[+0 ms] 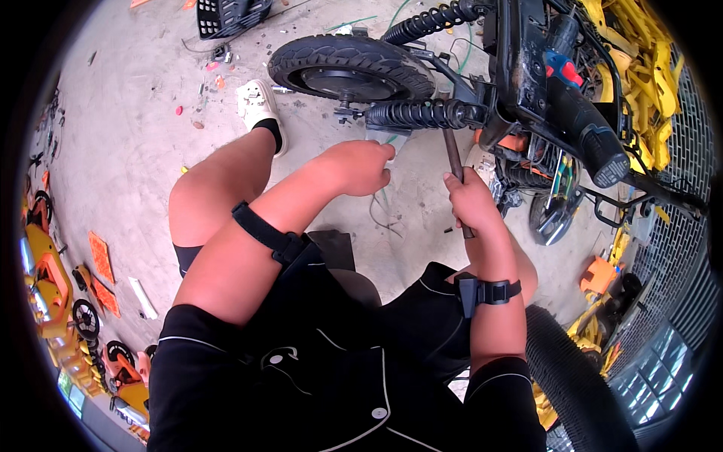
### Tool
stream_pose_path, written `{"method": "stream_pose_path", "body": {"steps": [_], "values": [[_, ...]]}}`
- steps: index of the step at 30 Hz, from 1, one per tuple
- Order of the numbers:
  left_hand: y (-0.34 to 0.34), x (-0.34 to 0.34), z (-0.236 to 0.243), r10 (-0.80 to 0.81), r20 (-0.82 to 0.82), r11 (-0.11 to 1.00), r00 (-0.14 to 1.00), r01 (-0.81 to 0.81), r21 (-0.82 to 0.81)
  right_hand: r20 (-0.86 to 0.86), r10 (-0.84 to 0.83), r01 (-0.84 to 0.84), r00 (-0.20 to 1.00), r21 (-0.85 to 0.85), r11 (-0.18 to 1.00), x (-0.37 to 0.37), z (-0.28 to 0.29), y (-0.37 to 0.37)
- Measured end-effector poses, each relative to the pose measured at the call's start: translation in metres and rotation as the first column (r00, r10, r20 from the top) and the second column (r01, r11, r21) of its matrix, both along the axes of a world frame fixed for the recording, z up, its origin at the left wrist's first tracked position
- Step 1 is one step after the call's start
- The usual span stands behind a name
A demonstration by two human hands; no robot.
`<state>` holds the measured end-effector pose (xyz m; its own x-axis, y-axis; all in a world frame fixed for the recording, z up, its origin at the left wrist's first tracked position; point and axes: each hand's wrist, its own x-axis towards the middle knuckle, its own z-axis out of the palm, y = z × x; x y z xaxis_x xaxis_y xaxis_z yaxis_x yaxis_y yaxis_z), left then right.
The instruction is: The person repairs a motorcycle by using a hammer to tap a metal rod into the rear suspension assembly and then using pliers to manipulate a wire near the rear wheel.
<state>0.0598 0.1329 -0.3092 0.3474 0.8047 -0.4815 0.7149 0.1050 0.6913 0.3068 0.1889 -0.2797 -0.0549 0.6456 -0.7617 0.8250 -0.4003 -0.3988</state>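
My right hand is wrapped round a long brownish metal bar. The bar's upper end runs up behind the black coil-spring shock absorber, where its tip is hidden. To the left, my left hand is curled closed just below the shock, apart from it. Whether anything sits inside those fingers cannot be seen. Above my hands lies the rear wheel of a two-wheeled vehicle, with a black knobbly tyre. Its dark frame stretches to the right.
A black and blue cordless power tool rests on the frame. Yellow body parts are piled at the far right. A black crate stands at the top left, and small debris litters the concrete floor. Orange and yellow vehicles line the left edge.
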Motion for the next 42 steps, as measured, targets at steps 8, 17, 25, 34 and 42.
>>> {"method": "stream_pose_path", "body": {"steps": [8, 17, 25, 34, 42], "values": [[0.003, 0.008, 0.001, -0.004, 0.005, 1.000, 1.000, 0.004, -0.017, -0.175, -0.189, 0.184, 0.966, -0.048, 0.982, 0.008, -0.002, 0.002], [-0.004, 0.010, -0.005, 0.016, -0.006, 1.000, 1.000, -0.017, -0.027, -0.165, -0.254, 0.251, 0.953, -0.039, 0.967, 0.010, -0.004, -0.012], [-0.003, 0.007, -0.006, 0.070, 0.015, 0.997, 0.997, -0.071, 0.011, -0.172, -0.326, 0.302, 0.930, -0.148, 0.942, 0.004, -0.007, -0.005], [-0.005, 0.010, 0.000, 0.059, 0.001, 0.998, 0.998, -0.059, -0.035, -0.107, -0.072, 0.096, 0.992, 0.241, 0.966, -0.002, 0.004, -0.019], [-0.010, 0.009, -0.003, 0.076, -0.018, 0.997, 0.997, -0.076, -0.015, 0.073, 0.043, -0.046, 0.996, 0.040, 0.998, -0.009, -0.001, -0.021]]}}
